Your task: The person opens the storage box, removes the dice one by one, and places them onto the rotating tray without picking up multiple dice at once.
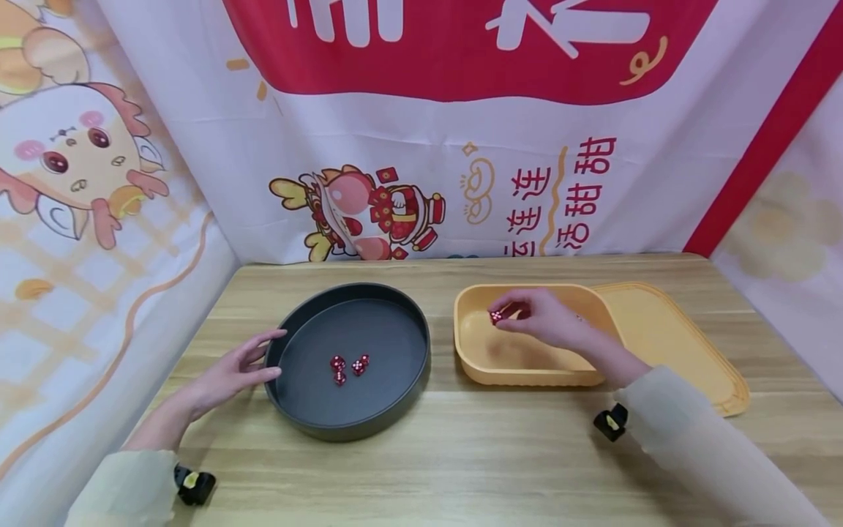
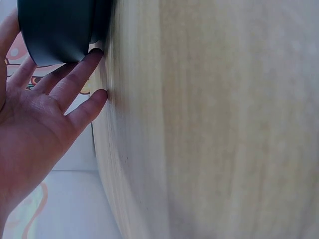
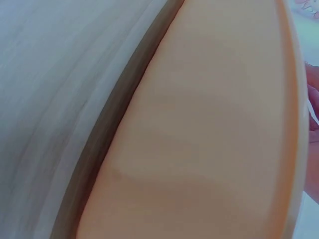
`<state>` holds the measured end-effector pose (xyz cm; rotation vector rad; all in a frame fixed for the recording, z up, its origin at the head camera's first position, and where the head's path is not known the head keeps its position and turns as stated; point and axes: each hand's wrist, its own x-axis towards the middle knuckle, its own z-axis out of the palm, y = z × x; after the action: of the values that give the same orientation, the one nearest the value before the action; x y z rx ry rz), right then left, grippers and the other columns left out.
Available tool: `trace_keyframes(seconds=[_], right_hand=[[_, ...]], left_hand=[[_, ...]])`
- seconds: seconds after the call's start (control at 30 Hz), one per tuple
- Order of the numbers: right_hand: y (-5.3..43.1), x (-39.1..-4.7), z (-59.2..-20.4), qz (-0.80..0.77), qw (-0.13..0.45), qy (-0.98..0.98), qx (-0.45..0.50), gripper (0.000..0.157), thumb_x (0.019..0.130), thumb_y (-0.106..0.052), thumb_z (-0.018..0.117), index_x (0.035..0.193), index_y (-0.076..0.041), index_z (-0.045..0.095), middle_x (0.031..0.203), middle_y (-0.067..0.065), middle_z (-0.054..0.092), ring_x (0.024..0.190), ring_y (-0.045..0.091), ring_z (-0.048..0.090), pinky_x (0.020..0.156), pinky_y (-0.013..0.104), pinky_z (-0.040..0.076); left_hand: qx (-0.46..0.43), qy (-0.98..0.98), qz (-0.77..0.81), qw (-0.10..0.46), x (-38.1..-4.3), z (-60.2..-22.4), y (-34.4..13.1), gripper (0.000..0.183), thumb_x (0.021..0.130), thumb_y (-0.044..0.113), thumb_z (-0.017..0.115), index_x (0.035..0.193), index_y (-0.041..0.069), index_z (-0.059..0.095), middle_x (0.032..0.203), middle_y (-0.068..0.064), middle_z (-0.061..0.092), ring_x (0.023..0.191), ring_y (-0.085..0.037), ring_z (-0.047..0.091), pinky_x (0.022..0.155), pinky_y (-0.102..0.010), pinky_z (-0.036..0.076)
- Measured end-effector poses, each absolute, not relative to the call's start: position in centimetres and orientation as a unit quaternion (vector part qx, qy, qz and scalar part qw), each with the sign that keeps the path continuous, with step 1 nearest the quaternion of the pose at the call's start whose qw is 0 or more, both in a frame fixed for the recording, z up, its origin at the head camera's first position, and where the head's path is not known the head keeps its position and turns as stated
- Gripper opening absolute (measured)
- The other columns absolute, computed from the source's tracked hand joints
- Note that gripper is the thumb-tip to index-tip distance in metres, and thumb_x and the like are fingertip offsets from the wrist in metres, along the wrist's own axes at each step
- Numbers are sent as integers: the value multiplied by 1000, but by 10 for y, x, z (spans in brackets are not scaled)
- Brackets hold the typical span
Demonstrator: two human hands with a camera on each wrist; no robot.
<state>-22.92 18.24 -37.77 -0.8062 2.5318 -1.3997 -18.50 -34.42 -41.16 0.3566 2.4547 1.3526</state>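
Note:
A round dark grey pan (image 1: 388, 322) stands on the table with several red dice (image 1: 339, 363) lying near its middle. My left hand (image 1: 227, 377) is at the pan's left side, fingers spread and relaxed against its wall; in the left wrist view the fingers (image 2: 75, 84) reach along the outside of the pan (image 2: 57, 30). My right hand (image 1: 543, 316) pinches a red die (image 1: 496, 317) between thumb and fingers, over the yellow plastic container (image 1: 487, 377). From the right wrist, the container's wall (image 3: 199, 119) hides most of the hand (image 3: 313, 149).
A flat yellow lid (image 1: 678, 340) lies right of the container and partly behind it. The wooden table (image 1: 448, 454) ends at a printed cloth backdrop (image 1: 408, 132), with another printed cloth (image 1: 85, 219) on the left.

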Motion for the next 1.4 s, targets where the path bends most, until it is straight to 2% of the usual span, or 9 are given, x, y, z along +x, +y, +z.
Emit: trace_keyframes(seconds=[0.27,0.5,0.67,0.97,1.4], right_hand=[[153,-230,-374,-469,70,832,-289,23,85,-4,74,108,-2,70,95,3,69,87,19,63,76,31,54],[121,-234,-374,-480,64,814,-322,23,85,-2,74,108,-1,70,97,5,69,87,18,64,76,33,55],[94,-234,-374,-482,79,808,-330,24,86,-2,73,109,1,70,96,6,70,85,17,65,74,30,55],[39,-236,-383,-459,120,820,-319,25,88,-6,71,113,-5,70,102,1,68,87,15,61,79,23,53],[-20,-243,-399,-418,138,839,-319,20,88,-13,73,108,-13,72,92,-7,65,79,10,59,74,21,49]], left_hand=[[119,859,471,162,-185,-410,-344,68,96,23,63,152,13,27,154,-34,13,139,-54,10,102,-65,30],[120,858,472,162,-185,-410,-344,67,96,22,63,152,13,27,154,-33,13,139,-54,10,102,-65,30],[123,857,474,162,-184,-411,-343,66,97,21,62,152,12,27,154,-33,13,139,-54,10,102,-65,30],[128,855,475,161,-183,-410,-343,67,97,22,62,152,11,26,154,-33,13,139,-54,10,102,-65,30],[131,854,477,161,-183,-411,-344,67,97,22,62,152,11,26,154,-33,12,139,-54,10,102,-65,30]])
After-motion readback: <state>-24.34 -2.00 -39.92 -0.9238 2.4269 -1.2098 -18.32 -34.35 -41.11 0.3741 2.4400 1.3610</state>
